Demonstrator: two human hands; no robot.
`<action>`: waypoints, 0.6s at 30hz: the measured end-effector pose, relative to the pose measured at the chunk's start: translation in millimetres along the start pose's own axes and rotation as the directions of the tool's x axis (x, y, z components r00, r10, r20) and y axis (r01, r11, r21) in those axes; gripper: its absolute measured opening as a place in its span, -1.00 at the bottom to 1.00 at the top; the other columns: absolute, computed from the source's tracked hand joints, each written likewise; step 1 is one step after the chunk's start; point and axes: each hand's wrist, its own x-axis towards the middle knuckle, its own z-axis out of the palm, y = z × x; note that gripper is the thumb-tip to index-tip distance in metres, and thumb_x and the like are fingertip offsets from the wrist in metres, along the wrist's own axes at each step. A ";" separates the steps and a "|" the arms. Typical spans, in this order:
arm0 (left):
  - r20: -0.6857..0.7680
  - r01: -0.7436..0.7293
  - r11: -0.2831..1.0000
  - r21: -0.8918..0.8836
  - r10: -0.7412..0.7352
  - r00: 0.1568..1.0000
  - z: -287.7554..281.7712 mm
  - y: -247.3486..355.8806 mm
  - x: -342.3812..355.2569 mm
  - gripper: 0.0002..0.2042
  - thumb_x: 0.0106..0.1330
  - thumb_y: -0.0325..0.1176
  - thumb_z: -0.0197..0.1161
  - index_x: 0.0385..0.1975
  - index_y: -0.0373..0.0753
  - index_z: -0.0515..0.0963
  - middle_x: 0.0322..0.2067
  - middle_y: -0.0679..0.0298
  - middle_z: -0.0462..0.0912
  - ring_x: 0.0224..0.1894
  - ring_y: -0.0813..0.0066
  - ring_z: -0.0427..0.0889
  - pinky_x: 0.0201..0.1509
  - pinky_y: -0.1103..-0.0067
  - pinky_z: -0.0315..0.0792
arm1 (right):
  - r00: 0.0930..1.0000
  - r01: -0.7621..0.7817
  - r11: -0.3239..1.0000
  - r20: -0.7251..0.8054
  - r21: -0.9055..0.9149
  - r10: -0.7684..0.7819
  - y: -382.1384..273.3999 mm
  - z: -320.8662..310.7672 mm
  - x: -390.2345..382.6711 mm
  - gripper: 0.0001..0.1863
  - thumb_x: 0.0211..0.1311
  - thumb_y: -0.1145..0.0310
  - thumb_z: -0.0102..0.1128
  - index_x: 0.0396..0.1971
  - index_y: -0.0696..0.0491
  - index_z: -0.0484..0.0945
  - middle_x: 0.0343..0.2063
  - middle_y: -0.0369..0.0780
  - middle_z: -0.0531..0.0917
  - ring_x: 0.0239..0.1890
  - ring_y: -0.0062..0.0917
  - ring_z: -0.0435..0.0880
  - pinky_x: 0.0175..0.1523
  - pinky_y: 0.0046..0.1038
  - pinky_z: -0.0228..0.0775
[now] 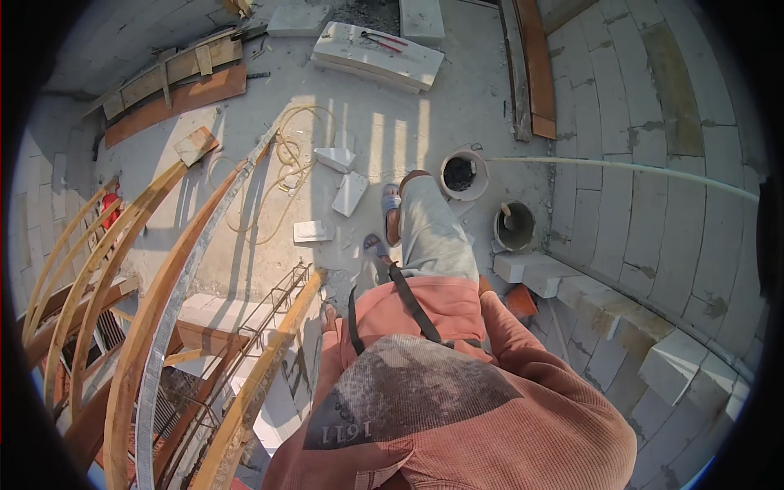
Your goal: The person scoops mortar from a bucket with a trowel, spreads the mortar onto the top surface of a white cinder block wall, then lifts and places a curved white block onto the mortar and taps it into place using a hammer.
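Buckets (464, 173), two of them, stand on the concrete floor (371, 122) by the block wall (653, 163), just ahead of the person's sandalled feet (390, 200). Neither hand shows, so I cannot tell their fingers' state. Loose block pieces (349, 192) and hose (286, 155) could trip a step.

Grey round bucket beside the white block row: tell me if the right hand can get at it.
Probably yes, with a stoop. The grey round bucket stands uncovered on the floor, right of the trouser leg, near the salmon right sleeve; nothing lies between. The hand is hidden.
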 end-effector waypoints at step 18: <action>0.039 -0.039 0.997 0.067 0.036 0.999 18.7 376.6 203.4 -0.43 0.52 0.00 0.00 0.30 -0.35 0.33 0.16 0.01 0.52 0.18 0.26 0.51 0.25 0.44 0.38 | 0.977 0.056 0.917 -0.169 -0.395 -0.133 -544.3 -268.7 396.9 -0.58 0.28 0.08 0.19 0.04 -0.01 0.57 0.06 -0.10 0.58 0.15 -0.11 0.53 0.19 -0.13 0.42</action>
